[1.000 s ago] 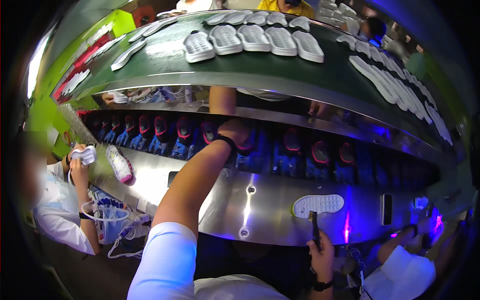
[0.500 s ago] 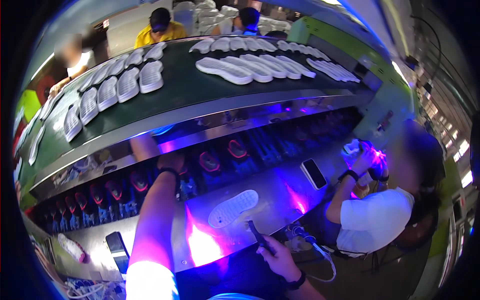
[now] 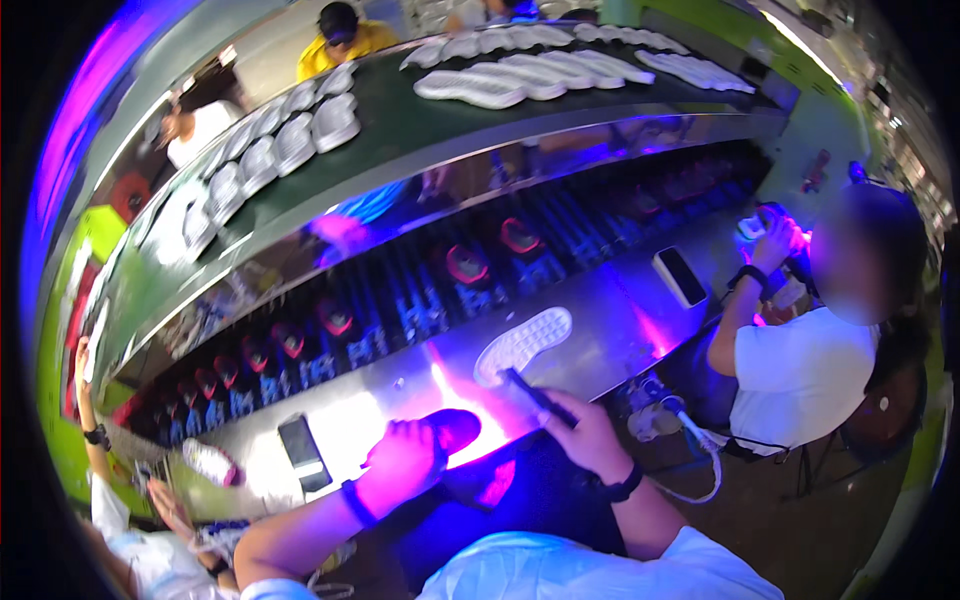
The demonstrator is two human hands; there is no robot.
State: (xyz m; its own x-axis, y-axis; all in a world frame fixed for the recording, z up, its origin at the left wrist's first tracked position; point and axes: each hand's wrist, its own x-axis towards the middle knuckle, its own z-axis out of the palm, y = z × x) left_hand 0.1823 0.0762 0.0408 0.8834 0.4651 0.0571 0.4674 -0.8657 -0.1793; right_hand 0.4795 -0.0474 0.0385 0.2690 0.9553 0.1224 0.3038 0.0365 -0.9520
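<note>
My left hand is closed round a dark shoe upper with a rounded end, held low over the bench's near edge in bright violet light. Between the fingers of my right hand is a slim dark-handled tool. Its tip reaches the near end of a white shoe sole; I cannot tell whether they touch, nor what kind of tip it is. The sole lies flat on the metal bench, its gridded face up.
Behind the bench runs a dark rack holding several red-rimmed shoe uppers. Above it, a green conveyor carries rows of white soles. Phones lie on the bench. A co-worker sits at the right; other people are at far left and behind.
My left hand has come back from the rack toward me, now with a dark shoe upper in it. The view has shifted; my right hand keeps the tool beside the sole.
</note>
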